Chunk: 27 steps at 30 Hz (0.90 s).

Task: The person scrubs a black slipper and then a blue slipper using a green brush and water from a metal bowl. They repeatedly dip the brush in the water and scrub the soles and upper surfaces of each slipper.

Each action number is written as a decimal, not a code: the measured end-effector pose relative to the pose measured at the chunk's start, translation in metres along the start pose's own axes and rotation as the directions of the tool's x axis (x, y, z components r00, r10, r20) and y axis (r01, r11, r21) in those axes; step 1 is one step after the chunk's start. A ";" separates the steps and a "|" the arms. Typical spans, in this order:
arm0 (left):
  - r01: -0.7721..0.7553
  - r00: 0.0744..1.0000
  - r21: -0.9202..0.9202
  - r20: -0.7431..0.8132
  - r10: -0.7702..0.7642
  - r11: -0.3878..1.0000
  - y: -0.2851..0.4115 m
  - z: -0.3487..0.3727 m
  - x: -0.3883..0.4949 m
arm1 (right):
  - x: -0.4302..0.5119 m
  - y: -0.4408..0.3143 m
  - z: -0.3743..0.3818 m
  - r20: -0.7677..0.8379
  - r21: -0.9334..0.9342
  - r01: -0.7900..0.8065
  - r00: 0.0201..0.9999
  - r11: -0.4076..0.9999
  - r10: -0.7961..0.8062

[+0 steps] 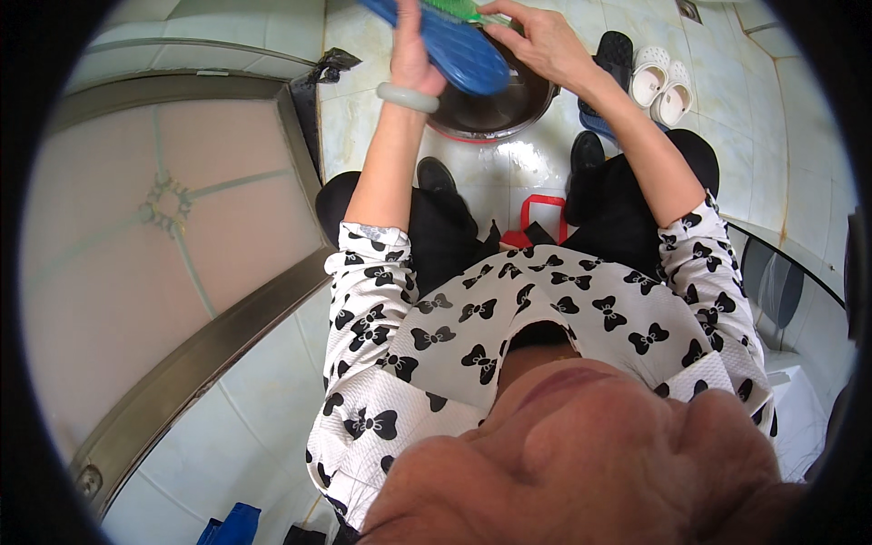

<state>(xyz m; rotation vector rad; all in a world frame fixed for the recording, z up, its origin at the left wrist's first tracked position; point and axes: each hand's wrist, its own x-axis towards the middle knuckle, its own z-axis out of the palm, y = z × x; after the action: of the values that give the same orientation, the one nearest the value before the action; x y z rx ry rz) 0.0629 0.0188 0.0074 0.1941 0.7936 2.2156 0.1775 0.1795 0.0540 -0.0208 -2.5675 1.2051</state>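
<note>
My left hand [414, 61], with a pale bangle [407, 97] at the wrist, grips a blue slipper [470, 58] near the top edge of the view. The slipper is tilted, and its far end runs out of the picture. In my right hand [548, 42] is the handle of a green scrubbing brush [453, 8]. The brush head lies at the slipper's upper side; whether its bristles touch is hard to tell. Below both hands stands a dark round basin [501, 116] on the tiled floor. The slipper and my hands cover part of it.
Right of the basin are white clogs [661, 85], a black slipper [614, 58] and a partly hidden blue one [596, 126]. Wet tiles [528, 157] shine before the basin. A red-handled item [545, 201] lies between my legs. A framed door [163, 197] is at left.
</note>
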 end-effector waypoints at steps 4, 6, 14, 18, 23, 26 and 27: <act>0.138 0.990 -0.064 0.030 -0.136 0.988 -0.022 0.001 0.003 | -0.003 0.011 0.020 -0.162 -0.055 -0.048 0.986 0.997 0.039; 0.035 0.998 -0.047 -0.059 -0.038 0.998 -0.014 -0.008 0.008 | -0.008 0.018 0.027 0.022 -0.014 -0.095 0.995 0.995 0.095; 0.137 0.990 -0.066 -0.035 -0.139 0.988 -0.043 -0.012 0.004 | -0.001 0.010 0.022 -0.157 -0.072 0.001 0.988 0.997 -0.013; 0.095 0.985 -0.128 -0.135 -0.112 0.987 -0.031 -0.024 0.012 | -0.002 0.002 0.018 0.118 0.009 -0.190 0.975 0.982 0.188; 0.042 0.984 -0.098 -0.167 -0.058 0.994 -0.022 -0.032 0.010 | -0.002 0.007 0.028 -0.018 0.045 0.025 1.000 0.999 -0.024; 0.071 0.989 -0.060 -0.126 -0.078 0.996 -0.047 -0.022 0.005 | 0.000 0.009 0.029 -0.189 -0.130 -0.013 0.982 0.991 -0.012; 0.058 0.991 -0.074 -0.112 -0.066 0.996 -0.051 -0.019 0.005 | 0.000 0.009 0.028 -0.166 -0.136 -0.015 0.986 0.991 -0.007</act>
<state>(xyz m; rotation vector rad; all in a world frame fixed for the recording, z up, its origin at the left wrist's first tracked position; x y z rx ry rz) 0.0837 0.0400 -0.0390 0.0075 0.7710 2.2076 0.1690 0.1643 0.0306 -0.1499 -2.4989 0.9824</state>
